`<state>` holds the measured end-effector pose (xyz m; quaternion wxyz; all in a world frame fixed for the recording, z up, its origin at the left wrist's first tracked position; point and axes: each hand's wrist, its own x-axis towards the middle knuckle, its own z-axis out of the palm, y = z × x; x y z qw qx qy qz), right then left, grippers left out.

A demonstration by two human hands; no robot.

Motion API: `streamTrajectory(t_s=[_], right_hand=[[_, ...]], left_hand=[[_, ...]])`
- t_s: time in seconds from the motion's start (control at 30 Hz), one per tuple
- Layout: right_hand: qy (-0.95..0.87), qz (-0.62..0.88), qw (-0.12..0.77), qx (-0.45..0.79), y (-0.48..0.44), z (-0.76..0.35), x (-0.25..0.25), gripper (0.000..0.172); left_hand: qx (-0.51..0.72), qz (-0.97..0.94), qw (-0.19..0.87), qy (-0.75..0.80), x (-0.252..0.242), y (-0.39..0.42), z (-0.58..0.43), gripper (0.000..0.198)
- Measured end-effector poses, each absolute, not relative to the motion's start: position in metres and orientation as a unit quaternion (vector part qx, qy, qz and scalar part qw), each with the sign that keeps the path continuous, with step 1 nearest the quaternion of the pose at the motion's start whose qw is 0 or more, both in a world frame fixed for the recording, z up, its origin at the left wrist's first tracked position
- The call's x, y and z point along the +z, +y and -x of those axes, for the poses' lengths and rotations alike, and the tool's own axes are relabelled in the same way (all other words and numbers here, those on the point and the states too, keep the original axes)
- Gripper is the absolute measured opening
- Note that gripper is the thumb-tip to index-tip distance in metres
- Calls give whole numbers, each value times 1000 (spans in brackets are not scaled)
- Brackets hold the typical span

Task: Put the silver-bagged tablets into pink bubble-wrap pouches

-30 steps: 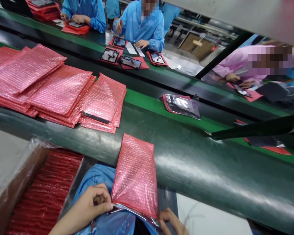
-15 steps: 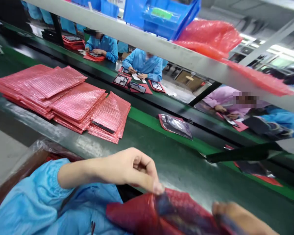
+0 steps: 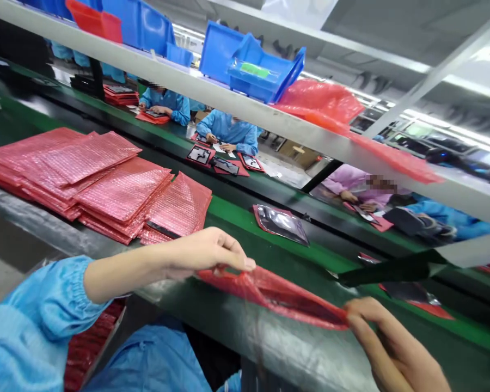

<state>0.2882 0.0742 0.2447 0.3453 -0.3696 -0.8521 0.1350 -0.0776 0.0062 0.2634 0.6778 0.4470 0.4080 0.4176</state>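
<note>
A red bubble-wrap bag (image 3: 281,291) is stretched between my two hands above the near edge of the bench. My left hand (image 3: 208,251) pinches its left part between thumb and fingers. At the far right corner, the fingers of my right hand (image 3: 392,340) are closed on the bag's rim. The bag's mouth gapes a little and looks dark inside; what it contains, if anything, I cannot make out. Beyond my left forearm lie piles of flat red bubble bags (image 3: 122,188), with a thin black strip (image 3: 162,229) on the nearest pile.
A flat dark item in a clear-fronted red bag (image 3: 281,224) lies on the green belt (image 3: 228,215). Overhead runs a white shelf (image 3: 179,76) with blue bins (image 3: 265,68) and red wrap (image 3: 318,100). Co-workers sit opposite. Red bags fill a box (image 3: 93,345) below left.
The red bag has risen away from my lap and is now spread lengthwise between both hands. My view has tilted upward, showing more of the shelf.
</note>
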Motion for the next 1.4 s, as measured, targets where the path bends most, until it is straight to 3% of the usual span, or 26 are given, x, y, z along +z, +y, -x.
streamTrajectory(t_s=[0.13, 0.3, 0.47, 0.57, 0.7, 0.8, 0.97, 1.07, 1.17, 1.4], right_hand=[[-869, 342, 315, 167, 116, -260, 246, 30], [-826, 375, 361, 216, 179, -201, 253, 48], [-786, 325, 482, 209, 187, -129, 256, 39], [-805, 262, 490, 209, 169, -89, 221, 25], [-866, 177, 372, 282, 148, -56, 125, 17], [-869, 201, 304, 335, 150, -55, 47, 23], [-771, 323, 344, 428, 196, -54, -21, 43], [-714, 359, 353, 486, 233, -23, -26, 70], [-707, 360, 363, 489, 261, 22, -20, 87], [-807, 305, 369, 345, 276, 59, -7, 77]], left_hand=[[414, -455, 635, 467, 257, 44, 97, 37], [472, -471, 537, 517, 269, 100, 132, 27], [477, -569, 292, 603, 295, 103, 185, 32], [430, -609, 103, 658, 282, 75, 223, 35], [340, -608, -41, 716, 216, 24, 251, 31], [326, -589, -24, 739, 145, -14, 236, 28], [365, -594, 53, 714, 35, -45, 156, 22], [364, -601, 26, 711, -7, -40, 119, 18], [342, -596, -23, 726, -28, -30, 108, 29], [331, -575, -37, 747, -36, -28, 117, 30]])
